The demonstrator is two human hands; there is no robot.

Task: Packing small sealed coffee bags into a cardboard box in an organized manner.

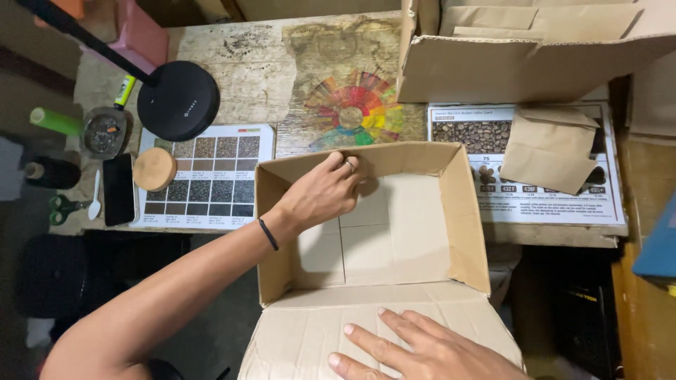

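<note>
looks like a small coffee workshop's packing bench: roast colour charts [524, 165], a ground-sample chart [211, 172], a colour wheel [355, 109] on the worn table [232, 70], cardboard boxes [507, 56] far right.

black lamp base [178, 100], round wooden lid [154, 169], scissors [62, 207] (green-handled), colour wheel [354, 109].

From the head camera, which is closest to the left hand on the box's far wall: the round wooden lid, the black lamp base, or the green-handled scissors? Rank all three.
Measured from the left hand on the open cardboard box:
1. Round wooden lid, to its left on the sample chart.
2. Black lamp base, up and left, farther back on the table.
3. Green-handled scissors, at the table's far left edge.
</note>
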